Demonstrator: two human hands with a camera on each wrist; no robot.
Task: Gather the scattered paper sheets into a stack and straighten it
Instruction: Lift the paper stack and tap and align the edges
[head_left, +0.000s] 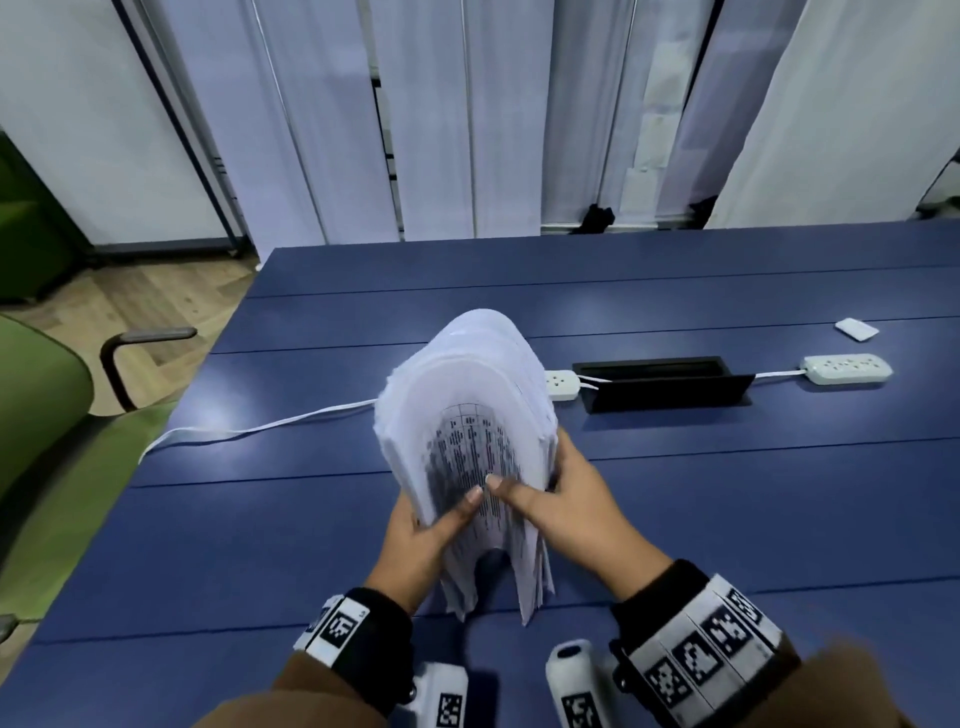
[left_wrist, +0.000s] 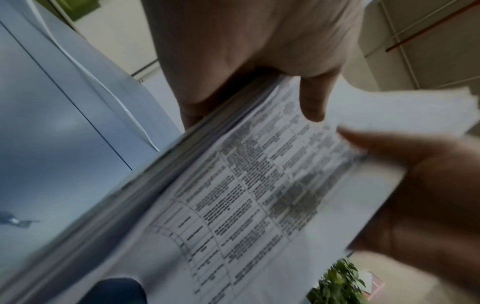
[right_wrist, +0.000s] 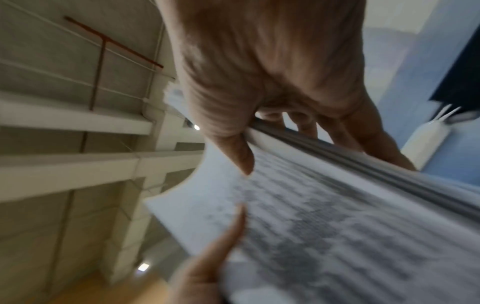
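Both hands, left hand (head_left: 415, 540) & right hand (head_left: 563, 512), grip the paper stack (head_left: 467, 415), held up on its edge on the blue table (head_left: 727, 519).

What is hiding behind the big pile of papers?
Behind the paper stack a white power strip pokes out, its cord running left across the blue table. The rest is covered.

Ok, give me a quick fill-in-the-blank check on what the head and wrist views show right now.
1. The paper stack is held by ____ hands, the left hand and the right hand.
2. The stack's top edge bows ____ from the person.
3. The stack's lower edge stands on the ____ table.
4. Its facing sheet carries a printed ____.

Missing words: both; away; blue; table
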